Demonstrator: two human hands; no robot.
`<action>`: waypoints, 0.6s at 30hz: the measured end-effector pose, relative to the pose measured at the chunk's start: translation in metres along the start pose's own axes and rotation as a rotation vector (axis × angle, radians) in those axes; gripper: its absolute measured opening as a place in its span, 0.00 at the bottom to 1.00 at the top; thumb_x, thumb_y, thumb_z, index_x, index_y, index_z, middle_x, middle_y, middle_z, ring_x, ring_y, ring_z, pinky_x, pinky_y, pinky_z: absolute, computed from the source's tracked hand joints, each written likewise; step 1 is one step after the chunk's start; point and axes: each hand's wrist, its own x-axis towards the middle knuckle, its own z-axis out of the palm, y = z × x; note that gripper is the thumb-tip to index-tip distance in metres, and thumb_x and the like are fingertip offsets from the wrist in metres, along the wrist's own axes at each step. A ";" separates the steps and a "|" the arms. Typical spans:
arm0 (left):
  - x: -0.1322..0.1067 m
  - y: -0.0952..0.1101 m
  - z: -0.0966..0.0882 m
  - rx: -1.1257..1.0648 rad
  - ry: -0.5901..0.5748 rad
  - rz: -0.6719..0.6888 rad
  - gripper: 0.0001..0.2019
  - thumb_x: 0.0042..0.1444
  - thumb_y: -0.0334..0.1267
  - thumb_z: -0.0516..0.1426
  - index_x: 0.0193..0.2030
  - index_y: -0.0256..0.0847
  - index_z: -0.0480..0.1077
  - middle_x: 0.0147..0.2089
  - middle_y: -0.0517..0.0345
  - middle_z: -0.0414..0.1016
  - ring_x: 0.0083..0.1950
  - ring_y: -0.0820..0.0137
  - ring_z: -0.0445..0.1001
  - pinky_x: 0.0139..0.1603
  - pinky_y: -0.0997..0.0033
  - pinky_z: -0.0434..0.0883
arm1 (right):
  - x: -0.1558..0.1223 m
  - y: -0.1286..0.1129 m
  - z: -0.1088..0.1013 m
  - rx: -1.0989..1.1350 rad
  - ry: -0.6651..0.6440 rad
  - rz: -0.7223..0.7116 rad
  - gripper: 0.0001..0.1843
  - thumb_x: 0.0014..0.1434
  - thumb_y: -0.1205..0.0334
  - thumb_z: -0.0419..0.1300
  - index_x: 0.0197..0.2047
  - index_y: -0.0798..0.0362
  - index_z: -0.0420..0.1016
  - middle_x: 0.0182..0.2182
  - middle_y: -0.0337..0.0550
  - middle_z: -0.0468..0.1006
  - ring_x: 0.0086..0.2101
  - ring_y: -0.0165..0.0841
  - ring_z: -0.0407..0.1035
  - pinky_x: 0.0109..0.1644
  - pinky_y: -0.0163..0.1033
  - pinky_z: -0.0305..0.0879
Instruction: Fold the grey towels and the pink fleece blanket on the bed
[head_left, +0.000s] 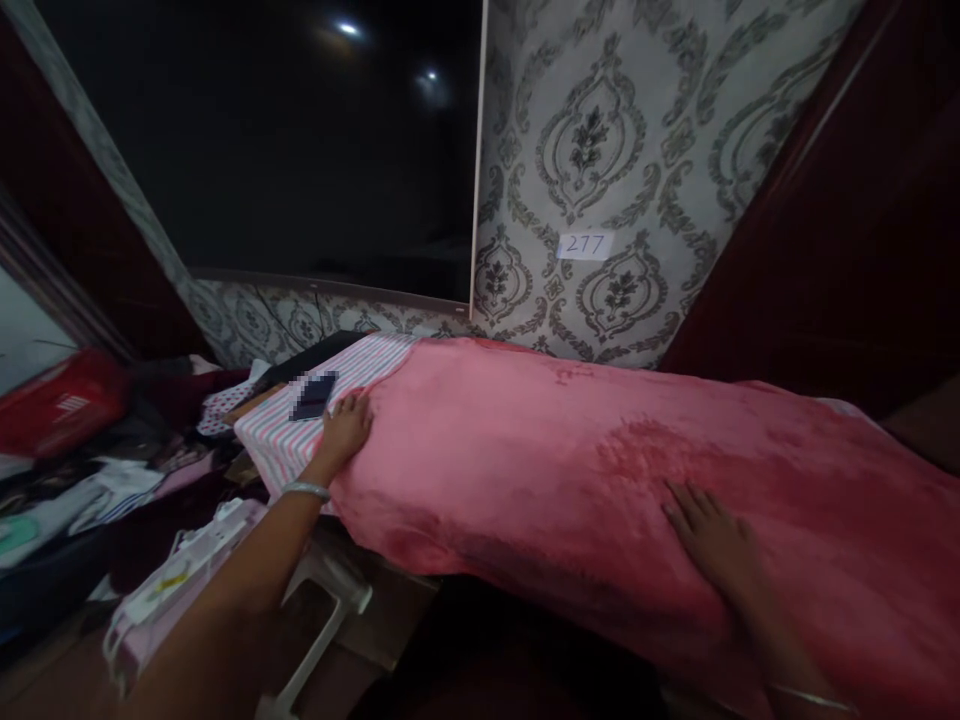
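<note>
A pink, plush-looking blanket point(480, 430) lies spread over a long surface, with darker red brushed patches toward the right. My left hand point(347, 428) rests on its left edge, fingers stretched out and flat. Under that edge a striped cloth point(279, 432) shows, and a dark phone-like object point(315, 396), partly blurred out, lies on it just beyond my left hand. My right hand point(709, 530) lies flat on the reddish part of the blanket, its fingers spread. Neither hand grips anything.
A large dark television screen point(285, 150) hangs on the patterned wall point(592, 140), beside a paper marked 277 point(584, 246). Piled clothes point(124, 485) and a red bag point(64, 402) are at left. Below stand a white plastic stool point(334, 590) and a power strip point(195, 545).
</note>
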 end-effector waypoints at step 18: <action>0.072 -0.010 -0.007 -0.542 -0.071 -0.275 0.25 0.58 0.37 0.58 0.62 0.32 0.67 0.50 0.44 0.80 0.48 0.61 0.79 0.49 0.67 0.74 | 0.033 -0.019 -0.016 0.251 0.122 -0.130 0.26 0.65 0.55 0.46 0.52 0.55 0.81 0.54 0.55 0.80 0.54 0.46 0.73 0.65 0.52 0.64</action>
